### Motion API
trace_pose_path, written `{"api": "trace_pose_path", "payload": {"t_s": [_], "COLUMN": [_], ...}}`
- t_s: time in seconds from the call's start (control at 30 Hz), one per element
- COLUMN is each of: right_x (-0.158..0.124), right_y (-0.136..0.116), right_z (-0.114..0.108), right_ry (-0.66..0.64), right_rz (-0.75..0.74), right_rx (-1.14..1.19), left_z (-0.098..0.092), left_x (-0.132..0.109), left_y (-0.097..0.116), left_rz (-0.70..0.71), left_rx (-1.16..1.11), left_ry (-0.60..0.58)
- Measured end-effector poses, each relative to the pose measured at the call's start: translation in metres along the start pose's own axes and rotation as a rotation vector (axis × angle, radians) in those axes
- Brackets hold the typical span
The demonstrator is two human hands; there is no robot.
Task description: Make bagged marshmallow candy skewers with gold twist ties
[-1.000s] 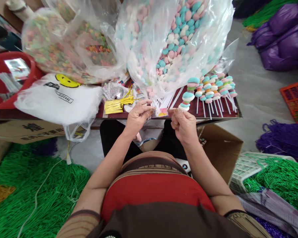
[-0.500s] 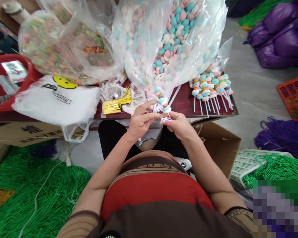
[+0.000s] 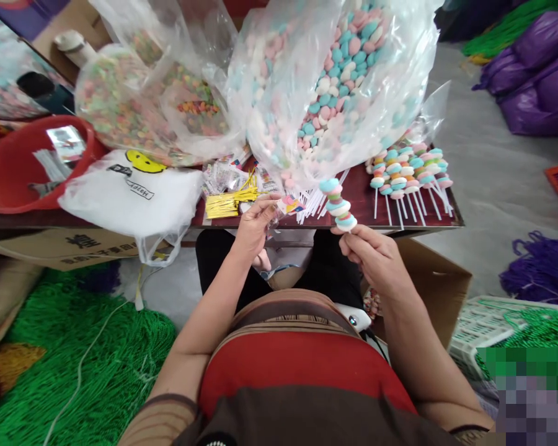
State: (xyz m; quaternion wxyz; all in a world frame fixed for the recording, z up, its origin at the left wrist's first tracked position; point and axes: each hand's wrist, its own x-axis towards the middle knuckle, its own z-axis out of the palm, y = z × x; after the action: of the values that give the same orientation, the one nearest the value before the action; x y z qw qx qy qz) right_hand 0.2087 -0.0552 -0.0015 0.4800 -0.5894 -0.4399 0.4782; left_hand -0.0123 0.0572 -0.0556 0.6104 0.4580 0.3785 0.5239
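Clenched right hand (image 3: 372,257) grips the candy skewer (image 3: 338,204) by its stick above the counter (image 3: 360,207) edge, left hand (image 3: 255,223) pinching a wrapper (image 3: 289,204) there; spreading the wrapper's mouth should help.

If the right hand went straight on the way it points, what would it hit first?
The right hand, holding a candy skewer, would likely meet the loose white sticks first; depth is unclear.

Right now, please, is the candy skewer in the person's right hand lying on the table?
No, the right hand pinches the candy skewer at its lower end, holding it upright.
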Motion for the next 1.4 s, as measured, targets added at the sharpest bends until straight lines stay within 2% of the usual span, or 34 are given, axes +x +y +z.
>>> {"api": "trace_pose_path", "payload": {"t_s": [0.2, 0.47, 0.57, 0.73, 0.87, 1.1, 1.27, 1.4], "right_x": [-0.008, -0.005, -0.004, -0.004, -0.003, -0.003, -0.001, 0.001], "right_y": [-0.003, -0.008, -0.009, -0.008, -0.007, -0.01, 0.009, 0.026], "right_z": [-0.016, -0.033, -0.039, -0.047, -0.049, -0.048, -0.041, -0.041], "right_ry": [-0.058, -0.123, -0.155, -0.094, 0.018, -0.004, 0.046, 0.086], "right_rz": [-0.08, -0.219, -0.229, -0.18, -0.24, -0.362, -0.335, -0.258], "right_rx": [-0.288, -0.457, -0.517, -0.508, -0.513, -0.563, -0.529, -0.369], "left_z": [-0.004, -0.011, -0.011, -0.013, -0.011, 0.0, 0.011, 0.02], "left_x": [0.0, 0.003, 0.003, 0.004, 0.008, 0.01, 0.007, 0.006], "left_y": [0.005, 0.007, 0.009, 0.017, 0.028, 0.042, 0.056, 0.077], "left_rz": [0.022, 0.099, 0.123, 0.136, 0.157, 0.274, 0.334, 0.273], "left_rx": [0.013, 0.123, 0.156, 0.213, 0.269, 0.477, 0.608, 0.707], "left_ry": [-0.095, -0.212, -0.237, -0.315, -0.4, -0.493, -0.517, -0.579]}}
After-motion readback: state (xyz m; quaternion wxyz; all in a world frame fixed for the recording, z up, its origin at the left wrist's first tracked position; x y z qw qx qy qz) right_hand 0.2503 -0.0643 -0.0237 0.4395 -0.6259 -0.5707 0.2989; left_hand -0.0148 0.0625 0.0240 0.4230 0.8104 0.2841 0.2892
